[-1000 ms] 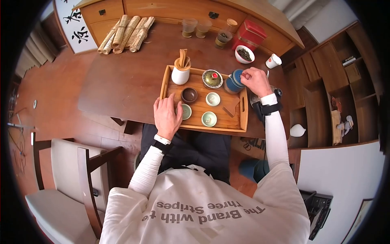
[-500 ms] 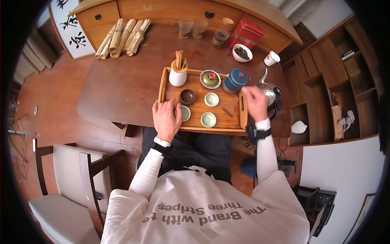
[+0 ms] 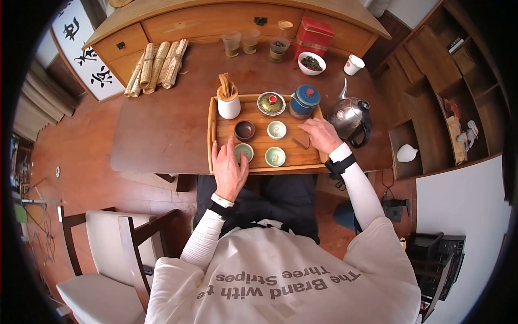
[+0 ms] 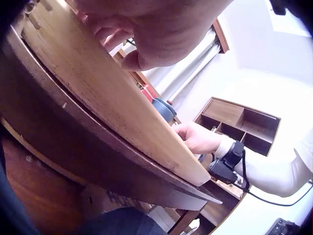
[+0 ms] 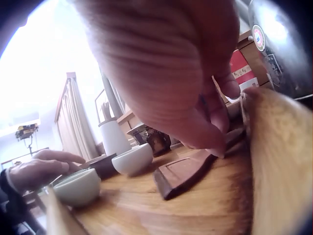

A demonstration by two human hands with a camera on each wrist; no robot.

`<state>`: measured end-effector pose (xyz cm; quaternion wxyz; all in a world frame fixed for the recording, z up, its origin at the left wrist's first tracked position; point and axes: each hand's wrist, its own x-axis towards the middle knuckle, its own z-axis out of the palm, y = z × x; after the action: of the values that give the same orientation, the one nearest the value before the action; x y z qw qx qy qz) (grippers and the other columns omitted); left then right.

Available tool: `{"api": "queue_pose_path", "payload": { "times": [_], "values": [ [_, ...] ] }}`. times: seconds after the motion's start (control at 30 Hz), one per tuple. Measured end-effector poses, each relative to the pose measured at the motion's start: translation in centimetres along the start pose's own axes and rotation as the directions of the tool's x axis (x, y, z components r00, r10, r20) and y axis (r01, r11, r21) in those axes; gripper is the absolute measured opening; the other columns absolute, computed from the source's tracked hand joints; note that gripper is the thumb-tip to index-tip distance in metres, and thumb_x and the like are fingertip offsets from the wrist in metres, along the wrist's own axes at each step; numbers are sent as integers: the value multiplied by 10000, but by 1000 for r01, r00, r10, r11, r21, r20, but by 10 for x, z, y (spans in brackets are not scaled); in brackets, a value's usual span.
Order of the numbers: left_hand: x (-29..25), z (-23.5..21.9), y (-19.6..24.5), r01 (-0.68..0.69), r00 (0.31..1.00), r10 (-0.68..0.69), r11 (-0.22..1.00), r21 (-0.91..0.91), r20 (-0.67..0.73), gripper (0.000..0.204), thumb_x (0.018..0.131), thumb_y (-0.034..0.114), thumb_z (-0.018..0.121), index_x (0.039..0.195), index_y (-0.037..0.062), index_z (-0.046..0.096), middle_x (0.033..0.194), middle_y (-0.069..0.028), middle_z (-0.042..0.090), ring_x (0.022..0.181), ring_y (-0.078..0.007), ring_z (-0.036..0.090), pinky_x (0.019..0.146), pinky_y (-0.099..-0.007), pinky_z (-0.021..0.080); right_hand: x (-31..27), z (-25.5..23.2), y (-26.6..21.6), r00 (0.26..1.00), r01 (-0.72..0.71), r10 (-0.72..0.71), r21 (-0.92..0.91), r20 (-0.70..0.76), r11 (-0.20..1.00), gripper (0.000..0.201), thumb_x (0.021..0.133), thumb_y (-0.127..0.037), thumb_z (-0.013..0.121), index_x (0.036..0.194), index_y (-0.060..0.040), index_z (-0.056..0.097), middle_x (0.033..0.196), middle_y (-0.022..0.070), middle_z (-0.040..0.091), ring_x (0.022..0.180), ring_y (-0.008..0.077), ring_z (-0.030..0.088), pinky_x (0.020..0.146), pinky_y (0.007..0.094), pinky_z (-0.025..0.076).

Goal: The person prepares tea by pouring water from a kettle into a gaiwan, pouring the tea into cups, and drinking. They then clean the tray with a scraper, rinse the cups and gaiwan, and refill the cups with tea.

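bench (image 3: 162, 124), bearing a wooden tray (image 3: 301, 157). kettle (image 3: 349, 117), on the bench just right of the tray. left hand (image 3: 231, 170): released, fingers slack at the tray's left edge. right hand (image 3: 322, 136): a fingertip at the narrow end of a wooden piece (image 5: 178, 171) lying flat in the tray's right part; whether it pinches cannot be told. right wrist view shows the piece's shallow recess, hidden in left wrist view by the tray's wall. green cup (image 3: 246, 152): beside the left hand.

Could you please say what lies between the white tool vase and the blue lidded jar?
In the head view, a round, red-knobbed, green-lidded bowl stands between them.
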<state>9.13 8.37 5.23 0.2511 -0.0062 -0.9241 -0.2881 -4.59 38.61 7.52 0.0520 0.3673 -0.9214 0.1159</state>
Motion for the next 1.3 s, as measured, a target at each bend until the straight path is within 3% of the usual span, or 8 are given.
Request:
{"api": "queue_pose_path", "payload": {
  "times": [0.13, 0.33, 0.47, 0.73, 0.97, 1.07, 1.17, 1.3],
  "values": [
    [-6, 5, -3, 10, 1000, -10, 997, -70, 2, 533, 922, 151, 641, 1390, -67, 512, 1064, -230, 655, 1027, -404, 639, 1109, -513, 432, 3, -5, 3, 992, 40, -32, -64, 120, 997, 309, 753, -15, 665, 1046, -64, 750, 1016, 98, 700, 1016, 312, 662, 918, 416, 521],
    [8, -1, -2, 322, 944, -291, 916, -240, 155, 603, 911, 159, 636, 1444, -60, 457, 1296, -273, 592, 1153, -452, 605, 1001, -481, 496, -1, -24, -3, 977, 80, -58, -99, 206, 992, 192, 764, -82, 678, 945, -58, 737, 954, 112, 678, 999, 335, 667, 896, 449, 530],
    [19, 7, -14, 344, 913, -255, 900, -267, 318, 646, 897, 158, 642, 1469, -57, 432, 1323, -286, 588, 1184, -462, 598, 1017, -491, 490, -3, -37, -9, 973, -56, 53, 7, 227, 998, 156, 799, -116, 672, 927, -52, 735, 961, 156, 691, 928, 384, 688, 831, 480, 558],
    [23, 19, 5, 309, 914, -213, 917, -253, 347, 689, 874, 177, 656, 1480, -60, 428, 1316, -294, 587, 1228, -455, 585, 1059, -482, 474, -27, -57, -4, 960, -125, 110, 45, 258, 991, 195, 839, -170, 702, 986, -60, 767, 940, 213, 725, 922, 400, 701, 822, 478, 567],
    [18, 15, 5, 326, 887, -183, 899, -294, 424, 695, 864, 179, 678, 1469, -70, 444, 1327, -290, 583, 1259, -435, 571, 1068, -464, 473, -13, -50, -21, 975, -214, 178, 341, 134, 915, 288, 895, -222, 736, 1075, 2, 745, 985, 236, 724, 949, 418, 694, 838, 446, 554],
    [15, 12, 7, 310, 902, -182, 904, -295, 392, 667, 868, 177, 691, 1447, -70, 472, 1327, -280, 583, 1236, -443, 568, 1058, -466, 471, 2, -32, -9, 984, -171, 137, 383, 116, 908, 275, 913, -226, 735, 1062, 6, 749, 995, 237, 726, 941, 417, 697, 836, 430, 558],
    [14, 5, -9, -46, 998, 43, 997, -61, -53, 583, 871, 146, 699, 1393, -47, 527, 1315, -237, 591, 1186, -418, 555, 1009, -486, 464, 9, -23, 0, 991, -128, 96, 419, 97, 899, 241, 911, -219, 736, 1020, -7, 769, 969, 218, 737, 896, 400, 715, 816, 418, 570],
    [9, -11, -41, -2, 993, 20, 988, 152, -117, 622, 858, 93, 663, 1438, -38, 482, 1292, -247, 596, 1205, -421, 540, 1013, -504, 453, -6, -36, 16, 959, -248, 194, 289, 205, 925, 202, 867, -179, 748, 972, -9, 785, 892, 210, 741, 856, 364, 734, 806, 415, 576]
  ]
}}
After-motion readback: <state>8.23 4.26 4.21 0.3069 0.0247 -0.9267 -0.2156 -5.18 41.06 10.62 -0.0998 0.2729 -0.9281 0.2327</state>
